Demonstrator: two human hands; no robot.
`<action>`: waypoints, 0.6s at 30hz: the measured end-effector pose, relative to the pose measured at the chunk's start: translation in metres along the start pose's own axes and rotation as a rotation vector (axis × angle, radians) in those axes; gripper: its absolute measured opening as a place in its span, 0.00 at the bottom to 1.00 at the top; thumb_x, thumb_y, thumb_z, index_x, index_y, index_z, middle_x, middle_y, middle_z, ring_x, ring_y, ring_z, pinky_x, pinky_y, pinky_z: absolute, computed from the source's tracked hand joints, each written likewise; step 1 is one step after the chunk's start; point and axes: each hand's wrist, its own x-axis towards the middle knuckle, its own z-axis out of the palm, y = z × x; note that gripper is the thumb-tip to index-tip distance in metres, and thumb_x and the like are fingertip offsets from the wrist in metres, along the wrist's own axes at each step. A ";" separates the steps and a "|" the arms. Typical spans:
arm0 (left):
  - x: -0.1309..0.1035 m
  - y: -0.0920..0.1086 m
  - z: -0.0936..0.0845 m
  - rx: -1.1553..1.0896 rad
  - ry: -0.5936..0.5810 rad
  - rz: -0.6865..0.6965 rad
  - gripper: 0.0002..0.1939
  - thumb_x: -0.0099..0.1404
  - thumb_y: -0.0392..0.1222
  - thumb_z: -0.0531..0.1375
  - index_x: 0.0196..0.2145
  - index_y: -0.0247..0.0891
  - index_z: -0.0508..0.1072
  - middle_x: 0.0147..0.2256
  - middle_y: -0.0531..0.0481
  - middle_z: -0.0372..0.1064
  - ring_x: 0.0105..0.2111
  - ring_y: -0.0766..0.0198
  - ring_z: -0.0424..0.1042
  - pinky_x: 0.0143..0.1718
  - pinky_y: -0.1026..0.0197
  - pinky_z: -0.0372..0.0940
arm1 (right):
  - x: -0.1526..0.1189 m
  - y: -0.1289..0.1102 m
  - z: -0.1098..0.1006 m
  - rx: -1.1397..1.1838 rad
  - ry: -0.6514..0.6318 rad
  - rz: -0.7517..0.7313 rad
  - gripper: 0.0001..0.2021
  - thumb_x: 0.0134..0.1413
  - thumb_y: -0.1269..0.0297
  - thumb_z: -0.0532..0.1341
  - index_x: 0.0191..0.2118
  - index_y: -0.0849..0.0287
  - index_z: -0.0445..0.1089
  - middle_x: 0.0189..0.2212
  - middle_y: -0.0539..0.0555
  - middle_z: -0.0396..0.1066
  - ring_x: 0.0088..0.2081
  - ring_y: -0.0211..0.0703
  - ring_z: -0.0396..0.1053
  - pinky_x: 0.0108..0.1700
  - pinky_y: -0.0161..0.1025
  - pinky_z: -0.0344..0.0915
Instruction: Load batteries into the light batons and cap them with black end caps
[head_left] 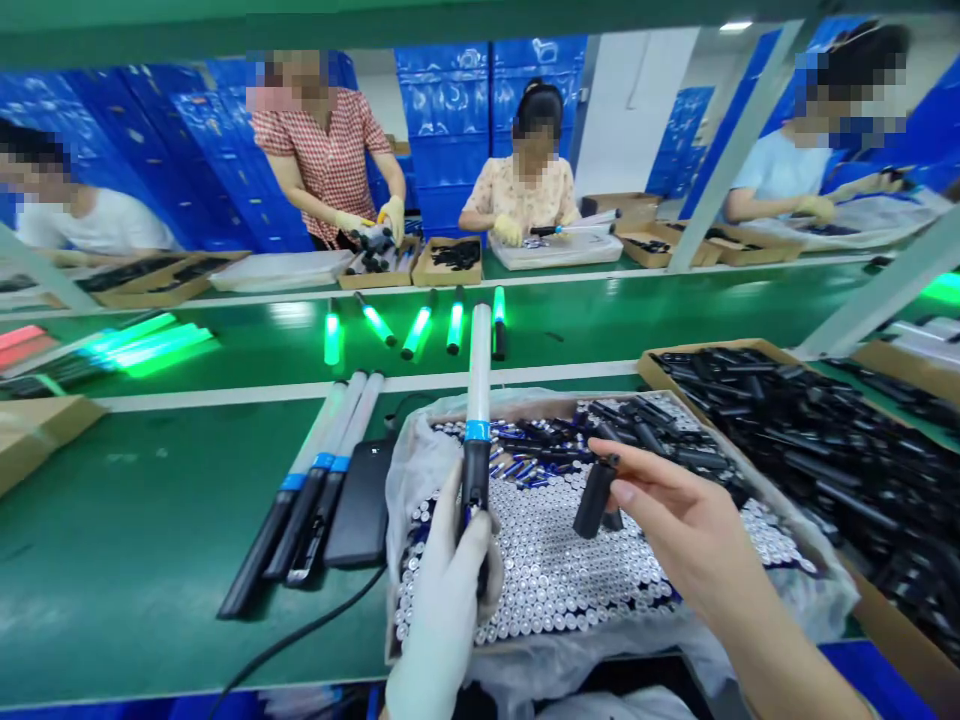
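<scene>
My gloved left hand [457, 570] is closed around the black handle of a light baton [478, 380], whose frosted white tube points up and away and has a blue band. An opening shows in the handle near my fingers. My bare right hand [686, 510] pinches a small black plastic cover [595, 497] between thumb and fingers, above the batteries. Beneath both hands is a plastic-lined box [431, 635] filled with upright silver-ended batteries [547, 560]. Loose blue-and-silver batteries and black covers [652, 430] lie at its far side.
Left of the box lie several batons [315, 480] and a black phone-like block [360, 505] with a cable [300, 625]. A carton of black parts [840, 470] stands at right. Green-lit batons [418, 330] lie on the belt [600, 320]. Several co-workers sit or stand across it.
</scene>
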 end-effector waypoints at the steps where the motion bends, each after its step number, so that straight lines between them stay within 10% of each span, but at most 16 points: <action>1: 0.000 -0.001 0.000 0.001 -0.005 0.008 0.42 0.59 0.53 0.64 0.67 0.52 0.54 0.26 0.54 0.68 0.19 0.74 0.66 0.19 0.74 0.62 | 0.000 0.002 0.004 -0.001 -0.005 -0.011 0.14 0.54 0.60 0.66 0.48 0.48 0.77 0.37 0.51 0.76 0.34 0.35 0.73 0.36 0.30 0.73; 10: 0.005 -0.009 -0.006 0.043 0.078 0.127 0.34 0.59 0.48 0.64 0.63 0.51 0.63 0.51 0.49 0.71 0.44 0.68 0.76 0.38 0.73 0.72 | 0.006 0.021 -0.034 -0.803 0.113 -0.167 0.18 0.58 0.62 0.57 0.52 0.56 0.74 0.44 0.55 0.75 0.42 0.45 0.74 0.47 0.45 0.73; 18: 0.018 -0.005 -0.009 0.040 0.187 -0.001 0.29 0.52 0.48 0.68 0.53 0.59 0.72 0.62 0.62 0.60 0.42 0.69 0.76 0.34 0.75 0.73 | 0.026 0.004 -0.153 -1.366 0.305 -0.169 0.16 0.61 0.62 0.55 0.48 0.58 0.76 0.44 0.54 0.75 0.37 0.43 0.75 0.43 0.40 0.72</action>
